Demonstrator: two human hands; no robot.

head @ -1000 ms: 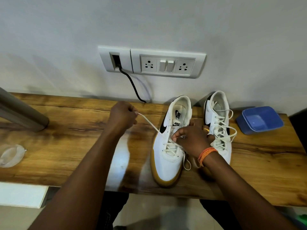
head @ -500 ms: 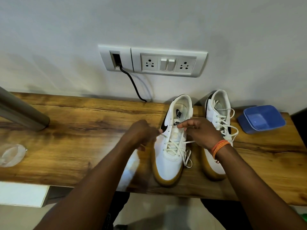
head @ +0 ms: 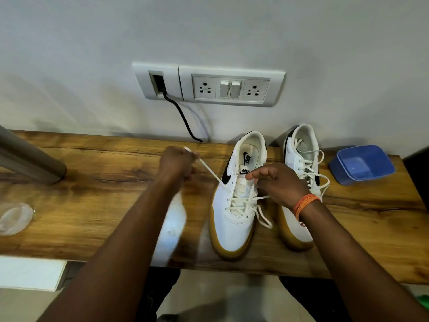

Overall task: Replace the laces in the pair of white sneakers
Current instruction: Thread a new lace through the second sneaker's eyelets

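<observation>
Since a moment ago the left hand (head: pixel 177 162), pinching the lace (head: pixel 210 171), has drawn it out taut leftward, while the right hand (head: pixel 277 182) pinches lace beneath it on the near sneaker (head: pixel 234 219), so another eyelet looks threaded.

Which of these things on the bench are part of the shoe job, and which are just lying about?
In use: left hand, right hand, lace, near sneaker, far sneaker.

Lying about: blue tub, clear plastic piece, black cable, wall sockets.
</observation>
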